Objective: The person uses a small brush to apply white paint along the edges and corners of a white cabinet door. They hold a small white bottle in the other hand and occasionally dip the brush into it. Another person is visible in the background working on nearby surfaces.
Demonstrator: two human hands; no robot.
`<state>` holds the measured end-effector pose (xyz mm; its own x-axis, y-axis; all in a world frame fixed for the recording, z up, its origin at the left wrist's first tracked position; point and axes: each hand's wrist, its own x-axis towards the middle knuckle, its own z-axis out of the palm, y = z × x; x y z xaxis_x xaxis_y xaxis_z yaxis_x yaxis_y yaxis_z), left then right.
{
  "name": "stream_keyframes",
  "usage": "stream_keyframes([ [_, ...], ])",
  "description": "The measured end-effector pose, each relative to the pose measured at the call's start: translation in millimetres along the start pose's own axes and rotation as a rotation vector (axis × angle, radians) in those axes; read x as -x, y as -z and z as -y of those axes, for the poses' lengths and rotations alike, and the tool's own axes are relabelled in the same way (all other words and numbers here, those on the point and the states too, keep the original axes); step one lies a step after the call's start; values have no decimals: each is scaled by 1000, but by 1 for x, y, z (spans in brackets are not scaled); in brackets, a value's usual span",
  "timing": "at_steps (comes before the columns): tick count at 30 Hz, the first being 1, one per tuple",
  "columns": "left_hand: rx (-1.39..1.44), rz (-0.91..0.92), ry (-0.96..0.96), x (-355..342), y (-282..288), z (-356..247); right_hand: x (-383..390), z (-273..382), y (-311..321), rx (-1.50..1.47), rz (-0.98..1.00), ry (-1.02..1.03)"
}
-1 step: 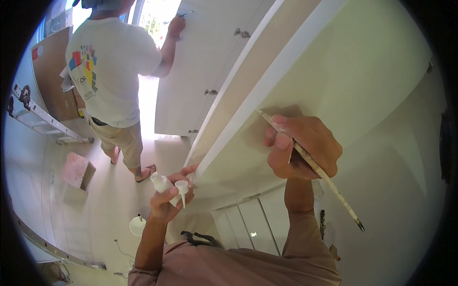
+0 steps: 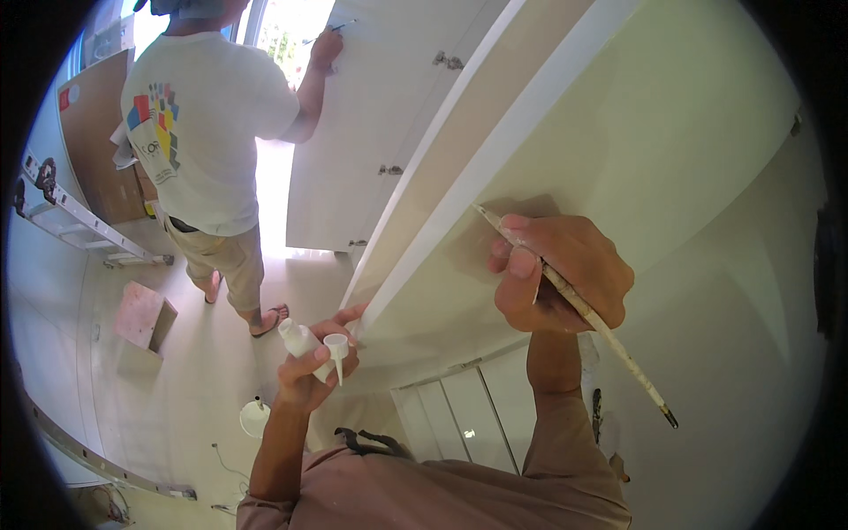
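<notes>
My right hand pinches a slim, paint-spattered brush, its pointed tip near the front edge of a pale cabinet panel. The dark-ended handle slants down to the right. Whether the tip touches the surface, I cannot tell. Lower left, my left hand is wrapped round a small white bottle with an uncapped neck. A white nozzle cap with a narrow spout, pointing down, is held in the same hand. One or two left fingers reach toward the panel's lower edge.
A person in a white shirt works at a hinged cabinet door, upper left. A ladder leans at the left. On the floor are a box-like stool, a white bucket and loose cables.
</notes>
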<state>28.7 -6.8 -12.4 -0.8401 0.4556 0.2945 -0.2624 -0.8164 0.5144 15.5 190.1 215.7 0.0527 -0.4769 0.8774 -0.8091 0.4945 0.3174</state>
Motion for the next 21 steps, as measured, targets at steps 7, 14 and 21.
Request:
stream_keyframes([
  [7, -23, 16, 3, -3, 3, -2, -2, 2, 4, 30, 26, -21],
  [14, 52, -8, -2, -1, 0, -2, 2, 5, 1, -12, 36, -11],
  [21, 65, 4, 6, -3, -2, -3, 7, 6, -6, 14, -38, -69],
])
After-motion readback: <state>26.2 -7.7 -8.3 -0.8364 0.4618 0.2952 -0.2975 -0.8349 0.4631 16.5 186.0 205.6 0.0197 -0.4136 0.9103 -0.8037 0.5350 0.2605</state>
